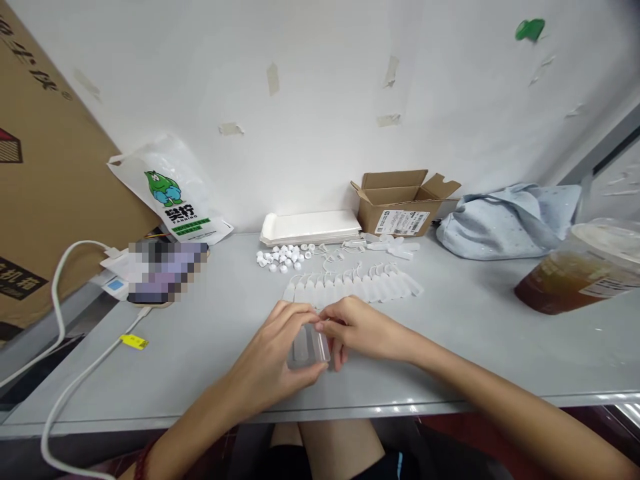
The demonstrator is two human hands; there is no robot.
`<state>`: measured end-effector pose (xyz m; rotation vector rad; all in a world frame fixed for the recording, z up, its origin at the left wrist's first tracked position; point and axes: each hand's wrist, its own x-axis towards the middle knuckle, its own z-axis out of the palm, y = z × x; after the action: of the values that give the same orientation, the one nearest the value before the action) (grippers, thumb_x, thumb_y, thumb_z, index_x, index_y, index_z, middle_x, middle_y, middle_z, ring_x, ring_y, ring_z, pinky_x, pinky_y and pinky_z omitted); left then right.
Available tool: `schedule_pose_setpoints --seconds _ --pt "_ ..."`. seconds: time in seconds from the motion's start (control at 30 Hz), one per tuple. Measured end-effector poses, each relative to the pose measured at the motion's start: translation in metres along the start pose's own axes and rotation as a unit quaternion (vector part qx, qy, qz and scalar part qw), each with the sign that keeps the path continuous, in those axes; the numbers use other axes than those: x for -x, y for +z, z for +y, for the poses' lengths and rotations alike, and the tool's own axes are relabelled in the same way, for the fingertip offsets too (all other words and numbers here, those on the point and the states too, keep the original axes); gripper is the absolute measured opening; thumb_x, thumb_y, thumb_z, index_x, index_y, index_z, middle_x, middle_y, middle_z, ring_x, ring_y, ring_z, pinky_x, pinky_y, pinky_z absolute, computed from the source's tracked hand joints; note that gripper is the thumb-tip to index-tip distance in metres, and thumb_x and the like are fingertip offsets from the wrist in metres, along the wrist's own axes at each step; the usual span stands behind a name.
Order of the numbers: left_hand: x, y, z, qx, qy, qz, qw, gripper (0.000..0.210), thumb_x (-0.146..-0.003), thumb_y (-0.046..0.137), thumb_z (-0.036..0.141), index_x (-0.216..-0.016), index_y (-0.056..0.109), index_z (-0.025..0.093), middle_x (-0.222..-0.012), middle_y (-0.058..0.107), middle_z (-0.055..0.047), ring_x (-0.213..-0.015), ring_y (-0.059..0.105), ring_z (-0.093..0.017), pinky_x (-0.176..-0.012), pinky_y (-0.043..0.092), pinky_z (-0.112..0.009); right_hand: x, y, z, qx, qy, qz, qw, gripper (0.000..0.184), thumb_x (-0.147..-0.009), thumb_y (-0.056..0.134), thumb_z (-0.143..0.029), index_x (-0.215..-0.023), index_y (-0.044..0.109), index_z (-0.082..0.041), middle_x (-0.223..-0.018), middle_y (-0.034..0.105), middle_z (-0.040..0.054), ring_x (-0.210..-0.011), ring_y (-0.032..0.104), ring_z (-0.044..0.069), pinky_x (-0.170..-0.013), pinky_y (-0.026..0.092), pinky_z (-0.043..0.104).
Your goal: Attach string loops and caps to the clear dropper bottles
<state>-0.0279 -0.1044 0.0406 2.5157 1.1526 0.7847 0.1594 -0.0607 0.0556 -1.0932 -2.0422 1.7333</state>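
My left hand [273, 357] is wrapped round a small clear plastic case [311, 348], with its thumb along the near edge and its fingers over the far side. At the case's upper right, my right hand [353, 327] is closed with its fingertips pressed against the corner. Whether those fingertips hold some small part as well is hidden. Just beyond my hands lies a row of flat translucent white pouch-like pieces [360, 287] with thin loops at their tops. Behind the row sits a cluster of small white caps [284, 257].
A white tray-like stack [313, 227] and an opened cardboard box [400, 203] stand against the wall. To the right are a light blue cloth bag [505, 223] and a drink cup [575, 273]. A phone [167, 270] with a white cable [83, 383] and a plastic bag [175, 190] are at left.
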Motion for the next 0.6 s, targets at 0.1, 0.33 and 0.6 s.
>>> schedule_pose_setpoints --seconds 0.1,0.33,0.6 --pt "0.0047 0.0015 -0.0001 -0.004 -0.019 -0.059 0.998 0.040 -0.073 0.067 0.020 -0.110 0.052 0.019 -0.113 0.058 -0.007 -0.107 0.048 -0.024 -0.089 0.048 -0.039 0.0005 -0.0015 0.0029 0.072 0.020 -0.077 0.994 0.036 -0.089 0.042 -0.019 -0.054 0.050 -0.016 -0.039 0.052 -0.0032 -0.038 0.056 0.009 -0.053 0.047 0.021" --pt "0.0001 0.0005 -0.0008 -0.020 -0.031 -0.096 0.995 0.037 -0.073 0.063 0.017 -0.109 0.055 0.019 -0.110 0.059 -0.008 -0.107 0.047 -0.026 -0.092 0.046 -0.043 -0.0017 -0.0074 0.0079 0.112 0.030 -0.103 0.988 0.023 -0.079 0.057 -0.023 -0.057 0.050 -0.016 -0.040 0.053 -0.0048 -0.040 0.054 0.010 -0.050 0.045 0.021" --pt "-0.0014 -0.0017 -0.0037 -0.034 -0.026 -0.094 0.995 0.034 -0.076 0.063 0.021 -0.109 0.056 0.018 -0.109 0.060 -0.009 -0.107 0.047 -0.027 -0.091 0.046 -0.043 -0.0029 -0.0077 0.0073 0.143 0.032 -0.098 0.984 0.027 -0.074 0.069 -0.029 -0.057 0.052 -0.017 -0.037 0.050 -0.0065 -0.039 0.050 0.009 -0.050 0.042 0.020"
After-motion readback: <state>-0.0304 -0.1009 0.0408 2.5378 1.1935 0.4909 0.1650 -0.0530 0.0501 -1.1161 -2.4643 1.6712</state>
